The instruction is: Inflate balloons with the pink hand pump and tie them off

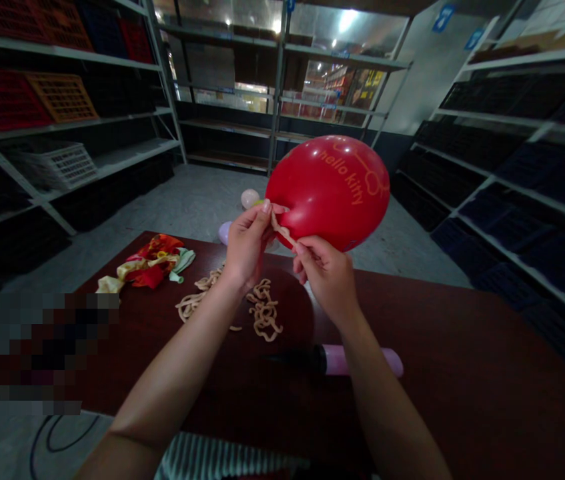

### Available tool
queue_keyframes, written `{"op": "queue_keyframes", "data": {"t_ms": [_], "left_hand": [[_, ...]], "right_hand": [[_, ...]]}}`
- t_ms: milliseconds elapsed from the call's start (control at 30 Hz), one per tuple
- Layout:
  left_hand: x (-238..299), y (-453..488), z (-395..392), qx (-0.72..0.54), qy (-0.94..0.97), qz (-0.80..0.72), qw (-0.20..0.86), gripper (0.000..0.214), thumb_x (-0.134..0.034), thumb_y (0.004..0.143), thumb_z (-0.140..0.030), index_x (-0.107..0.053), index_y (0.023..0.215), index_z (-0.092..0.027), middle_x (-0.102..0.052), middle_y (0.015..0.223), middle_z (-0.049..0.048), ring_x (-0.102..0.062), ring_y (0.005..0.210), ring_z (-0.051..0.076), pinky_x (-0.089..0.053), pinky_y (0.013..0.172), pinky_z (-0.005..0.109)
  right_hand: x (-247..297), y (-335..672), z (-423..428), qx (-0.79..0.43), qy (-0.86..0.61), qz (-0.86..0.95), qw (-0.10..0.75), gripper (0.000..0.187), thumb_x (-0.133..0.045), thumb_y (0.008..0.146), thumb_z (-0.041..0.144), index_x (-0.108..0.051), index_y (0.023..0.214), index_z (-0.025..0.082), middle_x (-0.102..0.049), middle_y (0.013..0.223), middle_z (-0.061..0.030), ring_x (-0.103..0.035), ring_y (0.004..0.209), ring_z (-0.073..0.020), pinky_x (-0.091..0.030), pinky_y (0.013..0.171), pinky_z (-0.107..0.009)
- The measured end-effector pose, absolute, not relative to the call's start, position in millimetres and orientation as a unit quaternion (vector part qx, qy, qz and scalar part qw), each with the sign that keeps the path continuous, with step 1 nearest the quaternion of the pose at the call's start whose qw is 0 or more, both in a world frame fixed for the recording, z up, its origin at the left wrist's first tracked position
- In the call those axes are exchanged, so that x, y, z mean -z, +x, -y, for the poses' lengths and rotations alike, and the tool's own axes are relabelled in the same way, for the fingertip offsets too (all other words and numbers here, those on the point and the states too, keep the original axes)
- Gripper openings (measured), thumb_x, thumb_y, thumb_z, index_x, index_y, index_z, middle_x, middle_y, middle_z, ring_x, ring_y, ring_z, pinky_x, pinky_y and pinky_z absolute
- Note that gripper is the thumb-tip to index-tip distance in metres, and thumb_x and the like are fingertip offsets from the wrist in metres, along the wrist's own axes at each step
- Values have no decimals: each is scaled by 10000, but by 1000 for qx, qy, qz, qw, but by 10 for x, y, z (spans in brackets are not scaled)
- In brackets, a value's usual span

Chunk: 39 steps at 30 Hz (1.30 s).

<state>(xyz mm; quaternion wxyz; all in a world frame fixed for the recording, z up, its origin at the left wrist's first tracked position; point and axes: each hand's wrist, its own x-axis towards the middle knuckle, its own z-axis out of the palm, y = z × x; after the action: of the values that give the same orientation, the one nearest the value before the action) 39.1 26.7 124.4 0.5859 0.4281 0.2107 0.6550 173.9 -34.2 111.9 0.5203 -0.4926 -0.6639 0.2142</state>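
A blown-up red balloon [327,187], printed with "hello kitty", is held above the table. My left hand [247,243] is closed, pinching around the balloon's neck and one part of a tan elastic-looking cord [283,231]. The cord stretches from there to my right hand [327,273], whose fingers are closed on it just below the balloon. My fingers hide how the cord lies at the neck. Beneath my hands, a loose pile of tan cords [265,312] lies on the table, with another tan cord bunch [191,305] partly behind my left forearm.
A pink hand pump [335,360] with a black nozzle lies on the dark table [442,353], partly under my right forearm. Limp coloured balloons [155,263] lie at the table's left. A pale balloon [249,198] is on the floor beyond. Shelves with crates [62,97] stand around.
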Motion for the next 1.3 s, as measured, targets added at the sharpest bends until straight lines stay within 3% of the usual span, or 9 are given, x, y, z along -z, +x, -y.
{"op": "queue_keyframes", "data": {"t_ms": [267,533,700,900,967,1033,1100,1167,1300], "left_hand": [[-1263,313,-331,-638,348,-220,650,298,-641,977,-338,-629,727,-177,-557,618,-22,-526,514,63,-461,510,155],[-1246,375,-243,-665,478,-217,530,275,-668,952,-380,-692,757,-188,-605,698,4,-548,589,88,-446,559,189],[-1215,387,-176,-673,574,-254,391,224,-666,946,-392,-734,838,-209,-647,766,19,-601,721,130,-495,734,239],[-1183,709,-825,-631,674,-253,290,220,-593,980,-353,-733,904,-202,-725,964,67,-661,952,168,-487,956,310],[-1194,853,-1198,-575,711,-261,308,192,-587,964,-269,-733,1056,-185,-726,1135,107,-661,1064,190,-491,990,335],[-1214,940,-1494,-508,741,-299,322,432,-627,898,-156,-639,1329,-188,-627,1390,140,-607,1228,227,-482,1036,373],[-1219,941,-1641,-477,759,-330,297,586,-624,879,-122,-547,1454,-206,-512,1530,141,-540,1332,257,-454,1092,413],[-1181,854,-1631,-476,763,-334,284,607,-598,907,-151,-498,1502,-219,-457,1576,137,-536,1340,269,-448,1110,439],[-961,453,-1318,-472,746,-360,301,551,-589,930,-211,-513,1475,-183,-488,1538,172,-600,1259,273,-468,1094,457]], "right_hand": [[-1091,1732,309,-205,-507,683,484,220,-512,981,371,-646,899,218,-584,581,50,-562,488,-76,-423,527,-224],[-1157,1840,320,-270,-496,676,474,246,-496,998,433,-626,973,226,-628,669,41,-574,519,-88,-450,542,-233],[-1239,2018,328,-212,-526,693,445,228,-529,984,399,-628,1128,253,-715,921,-11,-652,728,-133,-469,657,-257],[-1337,2226,375,-178,-583,677,413,238,-484,1008,399,-645,1089,244,-723,1012,-31,-651,777,-156,-428,685,-281],[-1357,2271,396,-174,-586,682,401,241,-469,1016,395,-648,1060,240,-727,998,-30,-644,774,-159,-417,688,-285],[-1369,2304,415,-172,-583,692,390,248,-457,1022,391,-649,1041,235,-731,985,-29,-635,748,-155,-408,684,-286],[-1376,2330,431,-174,-577,699,385,257,-452,1026,398,-649,1032,232,-732,976,-28,-625,713,-146,-402,674,-285],[-1381,2351,444,-177,-574,701,384,268,-450,1027,411,-649,1017,232,-730,954,-26,-620,693,-142,-399,664,-282],[-1373,2385,479,-179,-561,717,374,303,-441,1025,441,-651,977,228,-717,895,-23,-624,700,-156,-411,666,-288]]}}
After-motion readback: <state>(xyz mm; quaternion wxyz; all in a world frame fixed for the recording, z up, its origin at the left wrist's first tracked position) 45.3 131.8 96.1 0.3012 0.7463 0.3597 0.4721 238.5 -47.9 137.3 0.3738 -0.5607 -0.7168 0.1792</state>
